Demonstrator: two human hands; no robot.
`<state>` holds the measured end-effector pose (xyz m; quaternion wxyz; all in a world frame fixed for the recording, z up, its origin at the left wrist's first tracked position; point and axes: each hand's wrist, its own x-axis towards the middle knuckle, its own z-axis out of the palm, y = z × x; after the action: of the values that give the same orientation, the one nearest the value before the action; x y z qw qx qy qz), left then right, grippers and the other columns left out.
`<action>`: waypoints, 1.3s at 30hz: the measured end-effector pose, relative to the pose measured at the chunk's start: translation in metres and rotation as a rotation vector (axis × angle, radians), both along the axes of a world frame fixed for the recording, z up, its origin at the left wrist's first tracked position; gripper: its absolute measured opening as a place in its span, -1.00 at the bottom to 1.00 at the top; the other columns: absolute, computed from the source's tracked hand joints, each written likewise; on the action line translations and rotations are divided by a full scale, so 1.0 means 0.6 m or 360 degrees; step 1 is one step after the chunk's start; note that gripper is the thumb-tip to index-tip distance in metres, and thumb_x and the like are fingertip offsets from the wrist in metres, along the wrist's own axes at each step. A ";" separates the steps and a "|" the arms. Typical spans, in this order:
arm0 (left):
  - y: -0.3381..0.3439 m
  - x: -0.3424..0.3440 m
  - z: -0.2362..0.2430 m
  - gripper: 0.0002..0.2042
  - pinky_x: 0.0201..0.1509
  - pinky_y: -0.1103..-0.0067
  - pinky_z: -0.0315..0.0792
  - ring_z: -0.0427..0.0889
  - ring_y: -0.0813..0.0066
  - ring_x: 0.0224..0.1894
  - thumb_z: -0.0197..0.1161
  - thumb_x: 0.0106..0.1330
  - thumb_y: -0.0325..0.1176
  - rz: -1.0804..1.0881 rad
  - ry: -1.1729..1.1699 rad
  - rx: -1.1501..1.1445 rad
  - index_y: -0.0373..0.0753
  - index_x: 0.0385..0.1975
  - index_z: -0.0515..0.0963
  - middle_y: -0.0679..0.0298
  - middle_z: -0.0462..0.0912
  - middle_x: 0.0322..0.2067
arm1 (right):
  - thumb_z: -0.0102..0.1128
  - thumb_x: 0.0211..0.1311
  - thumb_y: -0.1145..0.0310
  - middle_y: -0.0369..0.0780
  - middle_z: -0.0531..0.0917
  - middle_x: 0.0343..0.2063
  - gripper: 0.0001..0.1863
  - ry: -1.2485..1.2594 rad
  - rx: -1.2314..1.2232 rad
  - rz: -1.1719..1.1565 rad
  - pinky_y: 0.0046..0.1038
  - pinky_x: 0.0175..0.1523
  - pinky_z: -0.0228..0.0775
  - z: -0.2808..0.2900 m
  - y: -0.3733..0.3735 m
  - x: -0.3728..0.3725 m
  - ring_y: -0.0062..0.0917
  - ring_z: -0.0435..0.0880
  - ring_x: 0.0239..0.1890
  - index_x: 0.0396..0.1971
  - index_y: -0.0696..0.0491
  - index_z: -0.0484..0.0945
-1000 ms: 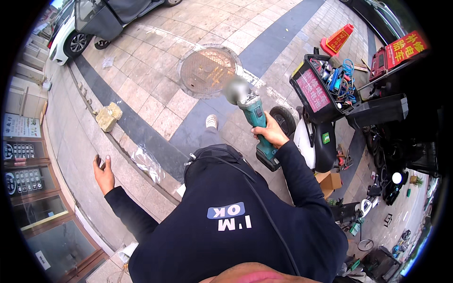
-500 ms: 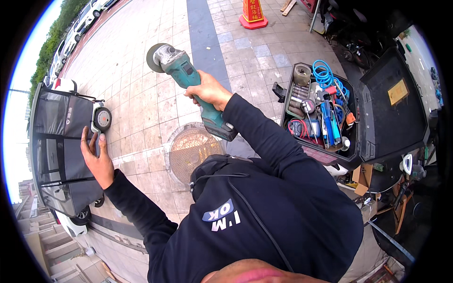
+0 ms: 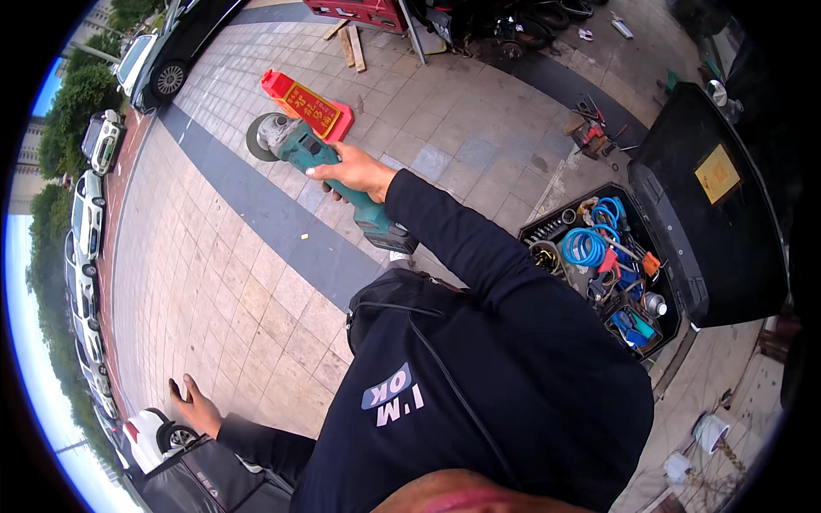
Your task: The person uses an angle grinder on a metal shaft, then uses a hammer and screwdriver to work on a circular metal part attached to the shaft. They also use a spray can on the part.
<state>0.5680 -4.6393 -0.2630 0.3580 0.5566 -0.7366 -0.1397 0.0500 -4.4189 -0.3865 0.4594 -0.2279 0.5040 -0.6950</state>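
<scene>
A teal cordless angle grinder (image 3: 310, 154) is held up in front of me, its grey metal head and dark round disc pointing to the upper left. My right hand (image 3: 363, 173) wraps round its body, with the black battery (image 3: 389, 238) at the near end. At the lower left my left hand (image 3: 198, 409) reaches out over the paving with nothing in it, fingers apart. It is nearest to a dark covered vehicle (image 3: 214, 479) with a white front and a wheel.
An opened black toolbox (image 3: 590, 274) with blue coiled hose and several tools stands at my right, its lid (image 3: 710, 205) tipped back. A red-and-yellow marker cone (image 3: 310, 107) stands beyond the grinder. Tools (image 3: 592, 135) and wood strips (image 3: 351, 48) lie farther off; parked cars (image 3: 89, 203) line the left.
My view and body have turned to the right, so the toolbox, cone and covered vehicle shift in the picture. The grinder stays in my right hand; my left hand appears lower.
</scene>
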 end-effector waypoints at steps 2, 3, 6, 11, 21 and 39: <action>-0.128 -0.213 -0.005 -0.35 0.24 0.44 0.46 0.61 0.22 0.19 0.33 0.42 -0.10 -0.0268 0.0127 -0.0121 -0.41 0.36 0.33 -0.06 0.46 0.30 | 0.07 0.47 -0.11 -0.19 0.61 -0.38 -0.49 -0.0128 0.0042 -0.0221 -0.48 -0.41 0.47 0.012 0.023 -0.113 -0.55 0.59 -0.48 0.01 0.08 0.45; -0.160 -0.345 0.003 -0.36 0.25 0.44 0.45 0.61 0.22 0.18 0.33 0.43 -0.10 -0.0357 0.0059 -0.0102 -0.42 0.34 0.35 -0.07 0.49 0.27 | -0.01 0.50 -0.11 -0.18 0.62 -0.38 -0.50 -0.0178 0.0032 -0.0368 -0.48 -0.41 0.47 -0.008 0.035 -0.169 -0.55 0.59 -0.49 0.01 0.08 0.46; -0.205 -0.746 -0.023 -0.42 0.27 0.44 0.43 0.61 0.24 0.16 0.33 0.44 -0.19 -0.1094 0.0096 0.0213 -0.37 0.34 0.36 -0.02 0.49 0.28 | -0.10 0.56 -0.07 -0.17 0.64 -0.37 -0.52 -0.0331 0.0109 -0.0847 -0.46 -0.39 0.47 -0.040 0.115 -0.306 -0.54 0.59 -0.50 0.05 0.07 0.48; -0.046 -1.338 -0.029 -0.44 0.26 0.39 0.48 0.63 0.20 0.18 0.34 0.41 -0.30 -0.2123 -0.0109 0.0200 -0.36 0.34 0.36 0.01 0.51 0.27 | -0.05 0.55 -0.08 -0.19 0.64 -0.41 -0.53 -0.0398 0.0409 -0.1649 -0.44 -0.42 0.47 -0.112 0.301 -0.535 -0.53 0.60 -0.54 0.08 0.02 0.49; 0.206 -2.117 -0.281 -0.48 0.25 0.44 0.49 0.64 0.29 0.15 0.39 0.37 -0.37 -0.2708 -0.0071 0.1086 -0.42 0.27 0.41 0.02 0.60 0.17 | 0.01 0.51 -0.14 -0.21 0.63 -0.50 -0.54 -0.0598 0.0505 -0.2386 -0.45 -0.45 0.46 -0.225 0.565 -1.008 -0.50 0.60 -0.58 -0.06 0.00 0.52; 0.611 -3.226 -1.409 -0.43 -0.06 0.43 0.54 0.74 0.22 -0.16 0.43 0.15 0.08 -0.2145 -0.0865 0.0975 -0.42 -0.18 0.71 0.00 0.77 -0.31 | -0.29 0.32 -0.55 -0.17 0.56 -0.43 -0.13 -0.0862 -0.0031 -0.2714 -0.31 -0.32 0.42 -0.738 0.813 -1.819 -0.37 0.53 -0.44 -0.04 0.05 0.48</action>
<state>-1.3679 -4.2730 -1.1085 -0.1659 0.0785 -0.9056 -0.3824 -1.0414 -3.9313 -0.8293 -0.1122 0.3921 0.3703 -0.8346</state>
